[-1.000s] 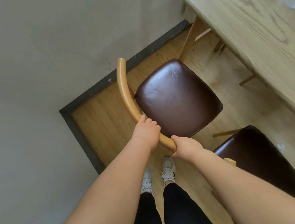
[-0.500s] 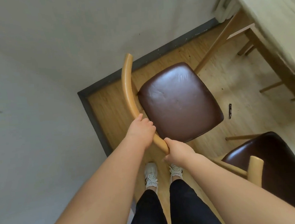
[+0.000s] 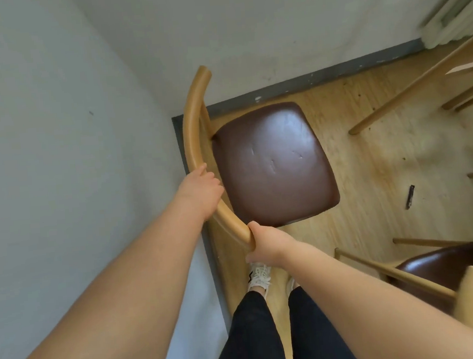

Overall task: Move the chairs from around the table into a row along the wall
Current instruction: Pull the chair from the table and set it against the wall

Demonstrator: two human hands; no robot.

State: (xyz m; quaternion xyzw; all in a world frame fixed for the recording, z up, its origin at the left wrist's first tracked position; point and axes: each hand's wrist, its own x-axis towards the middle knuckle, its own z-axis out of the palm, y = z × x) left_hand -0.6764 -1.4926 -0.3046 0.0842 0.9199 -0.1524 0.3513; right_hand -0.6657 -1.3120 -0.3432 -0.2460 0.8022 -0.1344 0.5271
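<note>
A pale wooden floor [image 3: 376, 168] carries two brown-seated chairs, one in the wall corner [image 3: 274, 165] and one nearby [image 3: 449, 270], plus a small dark object [image 3: 409, 197].

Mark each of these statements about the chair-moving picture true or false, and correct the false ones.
1. Both hands grip the curved wooden backrest of the chair. True: the left hand and the right hand are both closed on it.
2. The held chair's seat is pale green fabric. False: it is dark brown and glossy.
3. The chair is in a corner, with its backrest beside the left wall. True.
4. A second chair is at the lower right. True.
5. A book lies on the held chair's seat. False: nothing lies on it.
6. The person is barefoot. False: a white shoe shows.
</note>
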